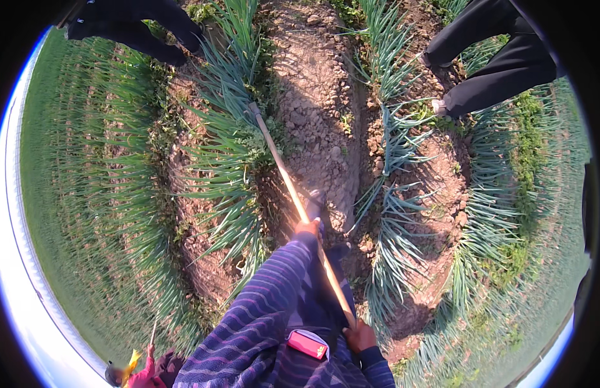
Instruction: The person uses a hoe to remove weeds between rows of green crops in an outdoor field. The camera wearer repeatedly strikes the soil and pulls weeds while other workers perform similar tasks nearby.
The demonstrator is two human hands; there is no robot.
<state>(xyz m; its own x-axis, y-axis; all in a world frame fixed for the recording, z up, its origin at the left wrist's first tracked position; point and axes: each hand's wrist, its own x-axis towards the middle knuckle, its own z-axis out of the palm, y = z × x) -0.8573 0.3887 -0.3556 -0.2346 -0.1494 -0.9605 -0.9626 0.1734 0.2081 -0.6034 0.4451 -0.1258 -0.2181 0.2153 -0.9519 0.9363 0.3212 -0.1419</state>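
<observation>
My left hand (pixel 308 227) is closed around the middle of a long wooden hoe handle (pixel 285 174). Lower down, near my waist, my right hand (pixel 360 335) grips the handle's rear end. The hoe slants up and to the left, away from my body. Its metal head (pixel 253 108) is among the leaves at the edge of a green onion row (pixel 227 136), beside a pale leafy weed (pixel 255 141). Leaves partly hide the blade, so I cannot tell whether it touches soil. My shoe (pixel 315 196) stands on the bare furrow (pixel 312 126) just beyond my left hand.
Another onion row (pixel 389 228) runs along my right. Dark-trousered legs of one person (pixel 494 63) stand at upper right, another person's legs (pixel 149 29) at upper left. A person in a pink sleeve (pixel 147 368) holds a stick at lower left. A red packet (pixel 307 343) shows at my waist.
</observation>
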